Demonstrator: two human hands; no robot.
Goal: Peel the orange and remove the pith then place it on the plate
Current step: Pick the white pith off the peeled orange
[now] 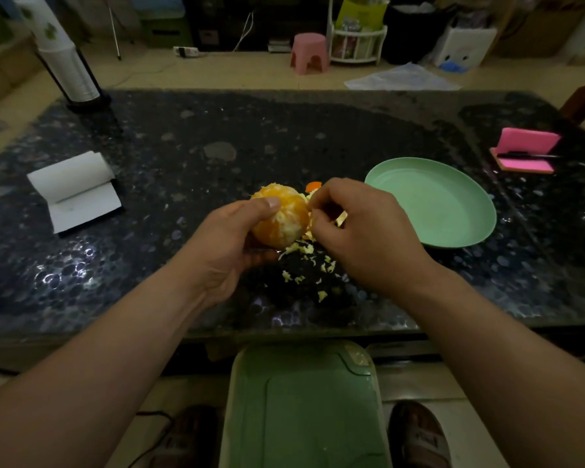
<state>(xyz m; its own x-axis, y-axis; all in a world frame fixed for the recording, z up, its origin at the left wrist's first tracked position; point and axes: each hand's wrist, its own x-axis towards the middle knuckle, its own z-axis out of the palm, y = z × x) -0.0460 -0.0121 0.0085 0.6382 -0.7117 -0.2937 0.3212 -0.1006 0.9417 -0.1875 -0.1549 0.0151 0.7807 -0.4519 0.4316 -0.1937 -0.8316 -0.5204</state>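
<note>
Currently left hand (232, 238) cups orange (279, 219) steady over table (149, 184); right hand (358, 231) pinches pith; plate (453, 211) waits right, scraps (304, 268) beneath

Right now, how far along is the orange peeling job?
Peel looks off: the orange in the left hand shows bare flesh with white patches. In hand: the right hand pinches a pith strip at its side, with pith scraps on the table. Left: finish the pith, then put it on the green plate, which holds nothing.
</note>
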